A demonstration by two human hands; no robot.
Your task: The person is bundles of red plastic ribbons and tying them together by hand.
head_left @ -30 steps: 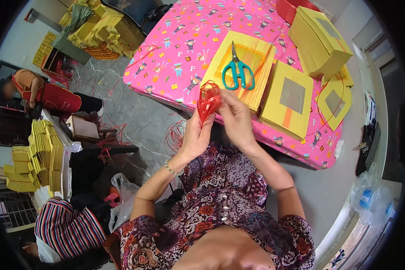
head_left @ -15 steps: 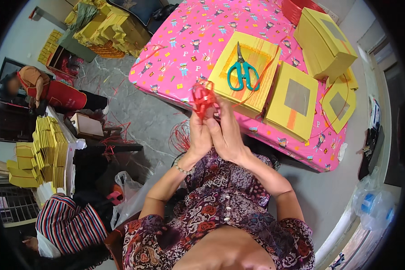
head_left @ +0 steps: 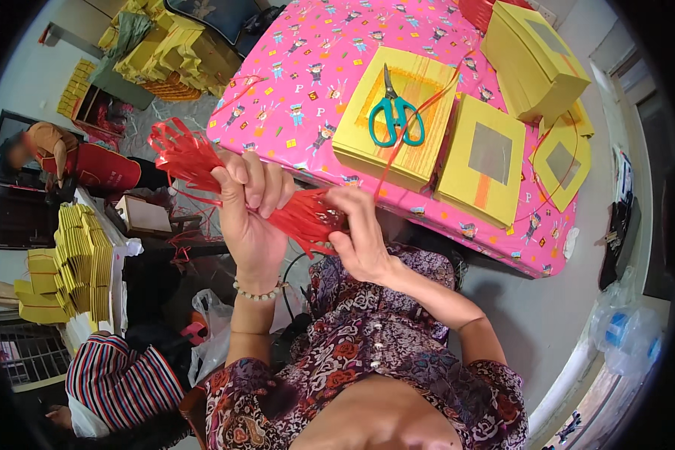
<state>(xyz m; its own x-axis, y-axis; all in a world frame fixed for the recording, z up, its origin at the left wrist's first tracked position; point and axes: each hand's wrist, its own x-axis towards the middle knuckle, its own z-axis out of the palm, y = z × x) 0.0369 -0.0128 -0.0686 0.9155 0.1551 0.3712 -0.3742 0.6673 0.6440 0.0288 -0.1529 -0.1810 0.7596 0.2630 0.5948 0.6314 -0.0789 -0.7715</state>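
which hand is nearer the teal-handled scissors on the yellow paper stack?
Right. The right hand is below the teal-handled scissors; the left hand is farther to their lower left.

I see my left hand [head_left: 251,214] gripping a red ribbon bundle [head_left: 202,169], my right hand [head_left: 360,236] pinching its other end, near scissors [head_left: 394,114] on yellow paper stacks [head_left: 397,112] atop the pink table [head_left: 307,82].

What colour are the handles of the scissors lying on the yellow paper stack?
Teal green, seen clearly in the head view: the scissors lie on a yellow paper stack.
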